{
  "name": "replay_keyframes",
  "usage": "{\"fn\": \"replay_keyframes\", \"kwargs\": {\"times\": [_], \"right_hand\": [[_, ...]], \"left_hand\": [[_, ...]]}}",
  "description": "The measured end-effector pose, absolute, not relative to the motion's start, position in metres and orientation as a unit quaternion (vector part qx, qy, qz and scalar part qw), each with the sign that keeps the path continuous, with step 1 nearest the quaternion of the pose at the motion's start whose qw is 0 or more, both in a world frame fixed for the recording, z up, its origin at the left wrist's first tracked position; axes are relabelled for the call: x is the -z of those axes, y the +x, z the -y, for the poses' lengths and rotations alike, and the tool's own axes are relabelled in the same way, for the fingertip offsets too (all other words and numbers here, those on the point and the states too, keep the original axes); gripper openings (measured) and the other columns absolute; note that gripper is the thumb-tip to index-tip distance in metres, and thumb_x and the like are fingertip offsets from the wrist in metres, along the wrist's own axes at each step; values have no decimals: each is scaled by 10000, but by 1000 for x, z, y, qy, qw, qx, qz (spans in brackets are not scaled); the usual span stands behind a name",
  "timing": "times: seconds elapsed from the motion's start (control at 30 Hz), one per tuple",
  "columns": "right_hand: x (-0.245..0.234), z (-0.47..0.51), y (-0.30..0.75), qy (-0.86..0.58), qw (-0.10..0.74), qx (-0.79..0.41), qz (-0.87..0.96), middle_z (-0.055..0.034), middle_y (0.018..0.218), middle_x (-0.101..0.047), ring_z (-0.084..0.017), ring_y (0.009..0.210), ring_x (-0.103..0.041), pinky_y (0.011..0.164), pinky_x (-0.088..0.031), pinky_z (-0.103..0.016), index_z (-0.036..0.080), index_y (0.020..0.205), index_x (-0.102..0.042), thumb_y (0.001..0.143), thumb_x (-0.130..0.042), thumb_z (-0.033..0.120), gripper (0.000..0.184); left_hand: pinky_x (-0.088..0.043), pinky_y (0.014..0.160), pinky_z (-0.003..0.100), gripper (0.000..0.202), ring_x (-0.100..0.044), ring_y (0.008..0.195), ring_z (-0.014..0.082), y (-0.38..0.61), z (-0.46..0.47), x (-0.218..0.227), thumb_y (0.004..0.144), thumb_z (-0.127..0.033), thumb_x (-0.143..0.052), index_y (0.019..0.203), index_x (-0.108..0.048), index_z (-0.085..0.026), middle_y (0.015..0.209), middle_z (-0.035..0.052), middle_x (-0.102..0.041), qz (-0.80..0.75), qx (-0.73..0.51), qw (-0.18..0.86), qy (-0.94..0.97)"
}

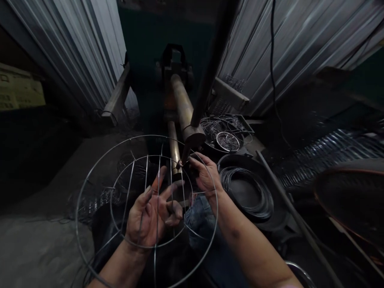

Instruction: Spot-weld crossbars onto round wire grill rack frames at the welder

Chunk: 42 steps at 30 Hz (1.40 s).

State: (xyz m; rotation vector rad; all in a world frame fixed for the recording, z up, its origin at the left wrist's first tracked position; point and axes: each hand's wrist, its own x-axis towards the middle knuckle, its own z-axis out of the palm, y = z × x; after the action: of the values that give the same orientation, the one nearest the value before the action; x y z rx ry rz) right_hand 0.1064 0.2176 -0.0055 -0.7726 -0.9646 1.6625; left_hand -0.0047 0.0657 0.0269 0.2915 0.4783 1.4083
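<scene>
A round wire rack [78, 196] with an outer ring, an inner ring and several straight cross wires is tilted in front of me. My left hand [153, 216] is palm up behind the cross wires, with its fingers spread and partly curled. At the rack's far right side, my right hand [207, 174] has thumb and fingers pinched at the wire, though its fingertips are partly hidden. Close to those fingertips, a dark electrode tip [186, 154] comes down from the thick upper metal arm [184, 102]. Below it is the thinner brass-coloured lower arm [174, 146], at the rack's inner ring.
Coiled wire [249, 192] lies in a dark round tub at right. Behind it are a small round basket of metal pieces [228, 141] and loose wire. A long bar [288, 200] slants along the right. Corrugated metal panels [96, 44] stand on both sides.
</scene>
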Motion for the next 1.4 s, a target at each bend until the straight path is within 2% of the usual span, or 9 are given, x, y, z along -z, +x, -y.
{"fn": "replay_keyframes", "kwargs": {"times": [0.2, 0.43, 0.7, 0.93, 1.13, 1.27, 1.4], "right_hand": [[3, -220, 108, -329, 519, -677, 405, 15, 677, -656, -132, 631, -596, 642, -494, -252, 191, 722, -705, 512, -862, 311, 288], [5, -221, 112, -329, 529, -648, 438, 12, 682, -666, -125, 630, -601, 639, -499, -243, 191, 733, -709, 525, -860, 276, 270], [9, -217, 111, -363, 547, -613, 440, 7, 677, -663, -142, 626, -606, 638, -510, -273, 186, 719, -702, 494, -861, 285, 293], [21, -214, 116, -392, 580, -484, 525, -7, 760, -684, -169, 722, -616, 734, -502, -313, 182, 794, -728, 628, -808, 270, 204], [16, -210, 118, -382, 572, -465, 558, 5, 724, -671, -158, 683, -600, 701, -493, -305, 187, 775, -731, 661, -781, 254, 142], [7, -205, 117, -397, 594, -440, 543, 6, 710, -669, -157, 676, -600, 678, -487, -287, 186, 754, -729, 662, -773, 237, 114], [6, -205, 120, -386, 567, -443, 577, 10, 693, -652, -148, 675, -584, 673, -474, -271, 182, 744, -726, 675, -762, 248, 102]], "left_hand": [[-315, 482, 207, 578, -605, 659, 197, -7, -66, -23, 860, -394, -476, 1411, -301, -376, 1380, 169, -422, -181, -642, 734, 126], [-335, 471, 209, 553, -606, 644, 193, -7, -66, -19, 877, -370, -424, 1414, -290, -373, 1365, 160, -439, -153, -647, 738, 114], [-349, 461, 224, 523, -619, 618, 199, -10, -62, -22, 898, -340, -388, 1414, -301, -346, 1342, 153, -460, -192, -646, 730, 109], [-359, 480, 227, 540, -603, 562, 170, -7, -61, -21, 918, -329, -357, 1441, -225, -355, 1240, 153, -543, -192, -636, 739, 111], [-353, 448, 217, 510, -612, 554, 177, -4, -59, -22, 924, -312, -326, 1430, -259, -340, 1258, 160, -530, -185, -635, 740, 125], [-382, 485, 229, 521, -611, 557, 162, 0, -56, -25, 926, -289, -325, 1437, -232, -338, 1239, 160, -544, -188, -641, 735, 118], [-387, 477, 226, 535, -619, 581, 178, -3, -56, -22, 928, -303, -317, 1451, -206, -331, 1236, 178, -546, -177, -636, 740, 125]]}}
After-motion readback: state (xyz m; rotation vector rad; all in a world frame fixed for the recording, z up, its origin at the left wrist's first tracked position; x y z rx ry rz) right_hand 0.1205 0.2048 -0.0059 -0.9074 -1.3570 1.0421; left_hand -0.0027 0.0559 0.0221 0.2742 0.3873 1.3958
